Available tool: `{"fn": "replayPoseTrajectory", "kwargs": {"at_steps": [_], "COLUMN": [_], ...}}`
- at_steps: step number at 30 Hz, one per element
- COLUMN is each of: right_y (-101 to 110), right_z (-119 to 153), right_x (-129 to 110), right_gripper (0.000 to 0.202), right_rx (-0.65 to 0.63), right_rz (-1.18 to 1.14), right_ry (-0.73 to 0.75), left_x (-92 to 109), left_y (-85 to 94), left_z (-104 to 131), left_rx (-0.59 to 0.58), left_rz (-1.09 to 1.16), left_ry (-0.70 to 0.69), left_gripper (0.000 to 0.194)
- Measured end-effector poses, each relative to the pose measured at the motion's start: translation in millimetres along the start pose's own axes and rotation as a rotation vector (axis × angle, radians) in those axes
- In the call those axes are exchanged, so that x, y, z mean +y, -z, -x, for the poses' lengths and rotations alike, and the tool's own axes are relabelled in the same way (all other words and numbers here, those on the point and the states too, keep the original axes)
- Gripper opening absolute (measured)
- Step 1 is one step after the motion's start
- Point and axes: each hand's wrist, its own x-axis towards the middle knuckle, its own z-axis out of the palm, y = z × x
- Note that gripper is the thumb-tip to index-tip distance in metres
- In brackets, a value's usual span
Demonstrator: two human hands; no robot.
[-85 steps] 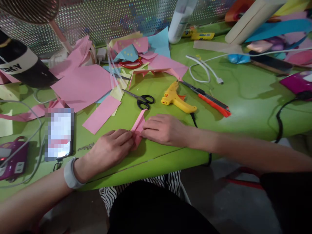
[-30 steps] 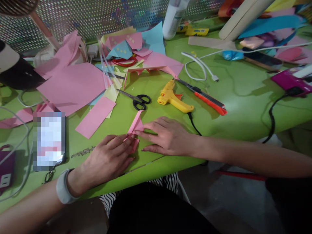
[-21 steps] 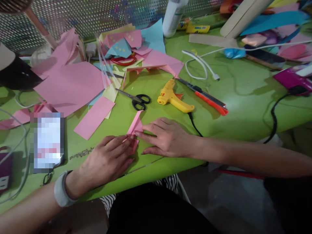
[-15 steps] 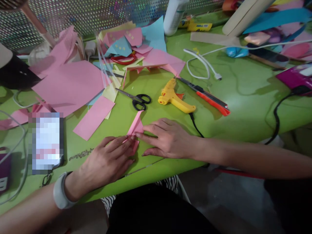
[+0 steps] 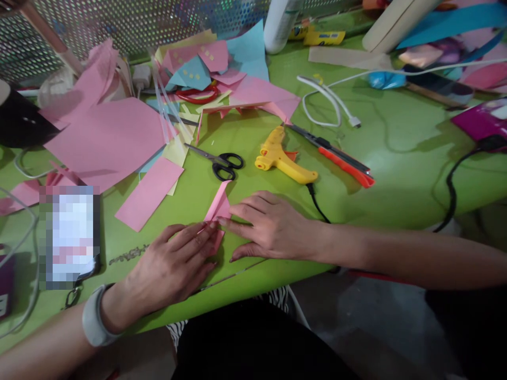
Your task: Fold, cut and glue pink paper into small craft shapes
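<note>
A small folded piece of pink paper [image 5: 219,206] lies on the green table in front of me. My left hand [image 5: 178,264] lies flat over its lower left part, fingers stretched out and pressing it down. From the right, my right hand [image 5: 269,227] touches the paper with its outstretched fingertips, thumb held apart. Part of the paper's lower end is hidden under the left fingers. Just beyond the paper lie black-handled scissors [image 5: 225,164], and a yellow glue gun [image 5: 283,158] rests to their right.
A red utility knife [image 5: 344,163] lies right of the glue gun. On the left are a pink paper strip [image 5: 150,195], a large pink sheet [image 5: 106,142] and a phone [image 5: 71,237]. A white cable [image 5: 336,108] and a white bottle [image 5: 280,26] are farther back.
The view has shifted slightly. Both hands stay on the folded pink paper with hardly any visible movement.
</note>
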Motion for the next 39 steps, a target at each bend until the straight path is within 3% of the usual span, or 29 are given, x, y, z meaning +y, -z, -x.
{"fn": "replayPoseTrajectory", "kwargs": {"at_steps": [8, 13, 15, 18, 19, 22, 25, 31, 39], "right_y": [-1, 0, 0, -1, -2, -4, -4, -4, -4], "right_z": [6, 9, 9, 9, 9, 9, 10, 11, 11], "right_x": [10, 14, 14, 13, 13, 12, 12, 10, 12], "right_gripper": [0.045, 0.041, 0.04, 0.04, 0.041, 0.043, 0.042, 0.038, 0.031], "right_rx": [-0.001, -0.022, -0.026, 0.007, 0.015, 0.021, 0.023, 0.018, 0.092], "right_rz": [-0.036, -0.002, 0.013, 0.02, 0.023, 0.03, 0.025, 0.002, -0.035], "right_ry": [0.027, 0.12, 0.151, 0.156, 0.152, 0.147, 0.149, 0.133, 0.084], "left_x": [1, -2, -4, -11, -14, -25, -37, -50, -54], "left_y": [1.0, 6.1, 11.4, 20.6, 22.9, 24.8, 19.8, 12.0, 12.8], "left_z": [-2, -2, -6, -20, -27, -46, -59, -63, -50], "left_rx": [-0.015, -0.011, 0.03, 0.08, 0.012, -0.334, -0.5, -0.583, -0.498], "left_rz": [-0.052, 0.092, 0.216, 0.293, 0.32, 0.526, 0.636, 0.781, 1.024], "left_ry": [-0.045, -0.011, 0.111, 0.443, 0.54, 0.734, 0.81, 0.786, 0.875], "left_gripper": [0.035, 0.033, 0.028, 0.023, 0.025, 0.038, 0.042, 0.049, 0.026]}}
